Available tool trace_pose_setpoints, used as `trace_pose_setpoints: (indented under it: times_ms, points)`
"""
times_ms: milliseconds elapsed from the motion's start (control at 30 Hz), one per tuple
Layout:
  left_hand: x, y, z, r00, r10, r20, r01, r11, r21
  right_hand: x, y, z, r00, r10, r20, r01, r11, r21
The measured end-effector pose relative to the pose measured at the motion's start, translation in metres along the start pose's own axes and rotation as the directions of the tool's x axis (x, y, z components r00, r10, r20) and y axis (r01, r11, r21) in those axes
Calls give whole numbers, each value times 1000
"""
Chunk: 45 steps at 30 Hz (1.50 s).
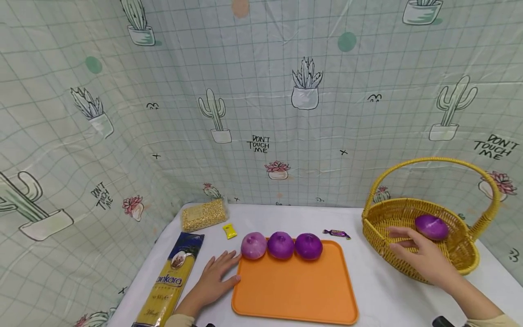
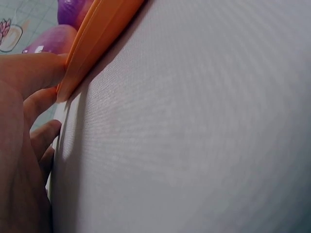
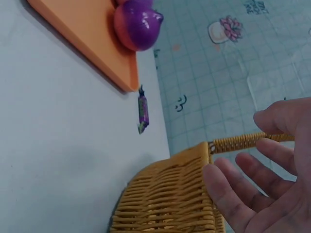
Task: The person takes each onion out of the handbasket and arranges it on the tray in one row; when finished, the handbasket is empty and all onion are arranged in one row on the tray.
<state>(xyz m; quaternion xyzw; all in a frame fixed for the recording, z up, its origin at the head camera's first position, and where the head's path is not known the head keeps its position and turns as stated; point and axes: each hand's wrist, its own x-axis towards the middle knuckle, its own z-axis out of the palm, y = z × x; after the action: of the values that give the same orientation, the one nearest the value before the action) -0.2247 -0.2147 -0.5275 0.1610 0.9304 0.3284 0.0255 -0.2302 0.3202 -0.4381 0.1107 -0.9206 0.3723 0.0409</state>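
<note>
Three purple onions, a paler one [image 1: 254,245], a middle one [image 1: 280,245] and a darker one [image 1: 308,246], sit in a row along the back of an orange tray [image 1: 294,290]. My left hand [image 1: 216,280] lies at the tray's left edge, fingers spread, its thumb touching the rim; the left wrist view shows fingertips against the orange wall [image 2: 92,53]. Over the front left rim of a yellow wicker basket [image 1: 425,206] hovers my right hand [image 1: 426,259], fingers loosely bent and holding nothing. Another purple onion [image 1: 431,227] lies inside the basket, just beyond that hand.
A bag of yellow kernels [image 1: 204,215] and a small yellow packet [image 1: 229,231] lie at the back left. A long pasta pack [image 1: 169,281] runs along the left side. Between tray and basket is a purple wrapped candy [image 1: 337,234]. A patterned curtain [image 1: 261,113] hangs behind.
</note>
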Motion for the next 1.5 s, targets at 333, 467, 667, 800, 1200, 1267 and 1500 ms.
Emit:
trace_pose_setpoints:
  times_ms: [333,467,667,800,1200,1267,1500]
  points:
    - [-1,3,-2,1000,5,-8,-5,1000,-2,9,28,-21,1000,20,-16,-21,995,-98]
    - [-4,2,1,1000,5,5,-5,1000,-4,10,43,-28,997,74,-8,-74,990,-118]
    - [-5,2,3,1000,7,9,-7,1000,-13,15,56,-35,993,114,-29,-117,982,-149]
    - [-4,3,1,1000,7,-2,-7,1000,-6,23,63,-39,993,113,-44,-119,981,-155]
    - [-3,4,-2,1000,15,-6,-15,1000,-13,34,81,-59,989,137,-63,-144,980,-134]
    - [-3,4,-2,1000,18,-8,-18,1000,-11,35,84,-62,988,142,-57,-148,981,-128]
    - [-1,2,-1,1000,11,-1,-11,1000,-12,39,91,-72,981,188,-37,-192,971,-140]
